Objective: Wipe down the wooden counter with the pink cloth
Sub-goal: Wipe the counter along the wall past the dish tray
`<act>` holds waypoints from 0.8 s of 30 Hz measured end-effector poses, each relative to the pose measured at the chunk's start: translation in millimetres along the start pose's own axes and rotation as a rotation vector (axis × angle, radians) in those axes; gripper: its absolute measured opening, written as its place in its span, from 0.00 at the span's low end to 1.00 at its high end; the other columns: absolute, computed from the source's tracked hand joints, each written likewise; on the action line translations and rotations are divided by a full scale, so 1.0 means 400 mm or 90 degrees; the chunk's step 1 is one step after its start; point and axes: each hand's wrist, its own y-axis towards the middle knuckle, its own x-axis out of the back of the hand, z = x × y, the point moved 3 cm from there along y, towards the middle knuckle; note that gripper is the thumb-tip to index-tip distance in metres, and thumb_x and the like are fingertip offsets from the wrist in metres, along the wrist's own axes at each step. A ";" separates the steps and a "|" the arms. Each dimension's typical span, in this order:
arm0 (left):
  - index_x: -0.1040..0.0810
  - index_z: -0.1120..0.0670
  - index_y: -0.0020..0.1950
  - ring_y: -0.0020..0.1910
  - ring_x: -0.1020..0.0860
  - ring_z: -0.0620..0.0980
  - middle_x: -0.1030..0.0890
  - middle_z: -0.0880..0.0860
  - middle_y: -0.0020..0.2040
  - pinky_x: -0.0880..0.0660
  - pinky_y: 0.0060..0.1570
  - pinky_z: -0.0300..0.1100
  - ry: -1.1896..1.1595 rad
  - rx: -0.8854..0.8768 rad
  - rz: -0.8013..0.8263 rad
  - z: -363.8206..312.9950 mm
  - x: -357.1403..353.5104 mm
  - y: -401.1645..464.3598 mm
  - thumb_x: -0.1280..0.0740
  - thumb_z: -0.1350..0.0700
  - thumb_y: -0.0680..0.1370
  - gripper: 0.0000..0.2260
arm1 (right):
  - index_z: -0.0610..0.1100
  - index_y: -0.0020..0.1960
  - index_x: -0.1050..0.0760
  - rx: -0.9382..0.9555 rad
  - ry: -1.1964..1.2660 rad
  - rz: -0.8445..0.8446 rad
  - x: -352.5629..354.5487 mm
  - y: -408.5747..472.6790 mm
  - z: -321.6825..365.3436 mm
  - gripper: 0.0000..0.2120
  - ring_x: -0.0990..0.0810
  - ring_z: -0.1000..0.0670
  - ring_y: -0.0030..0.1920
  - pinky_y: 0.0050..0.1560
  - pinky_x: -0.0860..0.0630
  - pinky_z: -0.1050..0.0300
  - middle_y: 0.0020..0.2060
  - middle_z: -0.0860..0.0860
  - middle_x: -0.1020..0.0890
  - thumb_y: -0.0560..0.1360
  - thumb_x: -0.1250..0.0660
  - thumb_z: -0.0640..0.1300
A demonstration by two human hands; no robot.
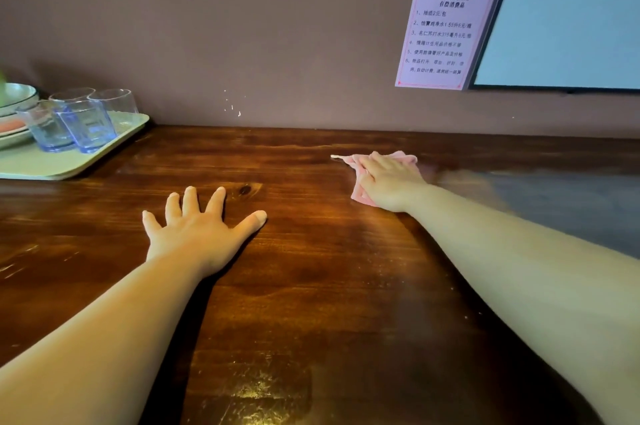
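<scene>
Pale green, the tray at the frame's left edge carries clear and blue-tinted glasses beside stacked plates. On the dark, glossy wooden tabletop, the left hand lies flat with fingers splayed, gripping nothing. Right of centre, the right hand presses flat on the crumpled pink cloth near the wall. A pink printed notice hangs upper right.

one view only, worn on your head. it looks forward and down across the counter toward the wall, close in, your forearms running up from the bottom edge, wide-angle bend at edges.
</scene>
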 end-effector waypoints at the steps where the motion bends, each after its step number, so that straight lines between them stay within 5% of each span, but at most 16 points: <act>1: 0.56 0.39 0.78 0.78 0.57 0.57 0.54 0.53 0.80 0.56 0.72 0.65 0.001 0.000 -0.002 0.001 -0.001 0.002 0.64 0.17 0.60 0.50 | 0.54 0.77 0.40 0.030 0.019 -0.003 -0.007 -0.014 0.010 0.21 0.30 0.46 0.69 0.68 0.35 0.42 0.68 0.52 0.28 0.85 0.56 0.50; 6: 0.55 0.39 0.78 0.78 0.56 0.58 0.54 0.53 0.80 0.56 0.72 0.65 0.005 0.002 -0.004 0.001 -0.004 0.004 0.65 0.17 0.60 0.50 | 0.53 0.81 0.44 0.133 0.104 0.057 -0.046 -0.072 0.007 0.24 0.46 0.40 0.80 0.78 0.51 0.40 0.80 0.46 0.41 0.86 0.51 0.53; 10: 0.55 0.39 0.78 0.78 0.57 0.57 0.54 0.53 0.80 0.56 0.72 0.65 -0.001 0.001 0.000 -0.004 0.004 -0.004 0.64 0.17 0.60 0.50 | 0.54 0.78 0.39 0.011 0.030 -0.002 -0.010 -0.020 0.049 0.21 0.31 0.43 0.70 0.70 0.35 0.42 0.68 0.50 0.28 0.86 0.55 0.51; 17: 0.54 0.39 0.78 0.78 0.56 0.57 0.53 0.53 0.80 0.56 0.72 0.64 -0.002 0.006 -0.002 -0.002 0.002 -0.003 0.64 0.17 0.60 0.50 | 0.57 0.78 0.40 0.165 0.164 0.043 -0.025 -0.106 0.084 0.22 0.32 0.49 0.71 0.73 0.38 0.42 0.70 0.54 0.29 0.85 0.58 0.52; 21: 0.55 0.39 0.78 0.78 0.57 0.57 0.54 0.53 0.80 0.56 0.72 0.65 -0.005 0.002 0.005 -0.005 0.008 -0.005 0.64 0.18 0.60 0.50 | 0.55 0.78 0.39 0.054 0.063 0.011 -0.005 -0.045 0.103 0.22 0.31 0.46 0.69 0.68 0.36 0.45 0.67 0.53 0.28 0.86 0.58 0.52; 24: 0.55 0.39 0.78 0.78 0.57 0.57 0.54 0.53 0.80 0.56 0.72 0.65 -0.004 0.002 0.006 -0.003 0.005 -0.006 0.63 0.18 0.60 0.50 | 0.55 0.80 0.44 0.095 0.083 0.045 -0.022 -0.087 0.127 0.24 0.39 0.46 0.76 0.74 0.44 0.40 0.76 0.52 0.35 0.85 0.60 0.52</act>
